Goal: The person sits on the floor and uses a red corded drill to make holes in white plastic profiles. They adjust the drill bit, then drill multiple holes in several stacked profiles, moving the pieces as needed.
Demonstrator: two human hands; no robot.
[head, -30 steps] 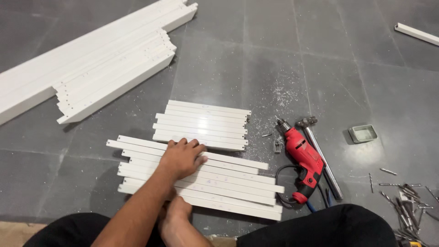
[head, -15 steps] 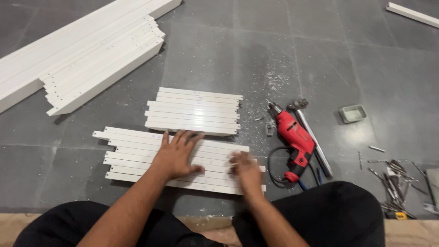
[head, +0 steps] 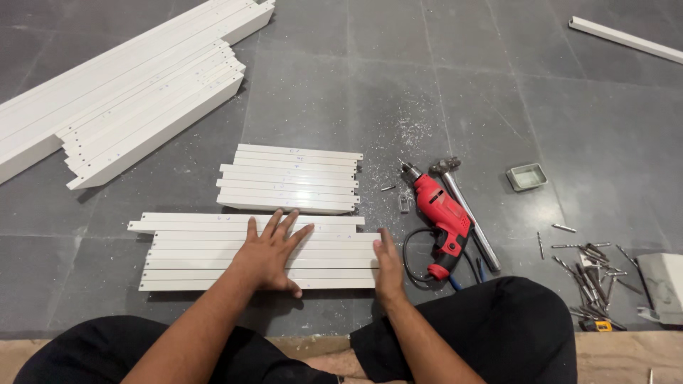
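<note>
left hand (head: 269, 254) lies flat, fingers spread, pinning the near row of white strips (head: 206, 252) on the floor while the right hand (head: 388, 263), open, butts their ends flush beside the red drill (head: 441, 220).

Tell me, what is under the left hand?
The left hand lies flat on the near row of white strips, which rests on the grey floor. The parts of the strips under the palm are covered.

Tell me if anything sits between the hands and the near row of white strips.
Nothing visible does. The left hand lies flat on top of the near row of white strips, and the right hand presses against its right end. The red drill lies apart, further right.
</note>
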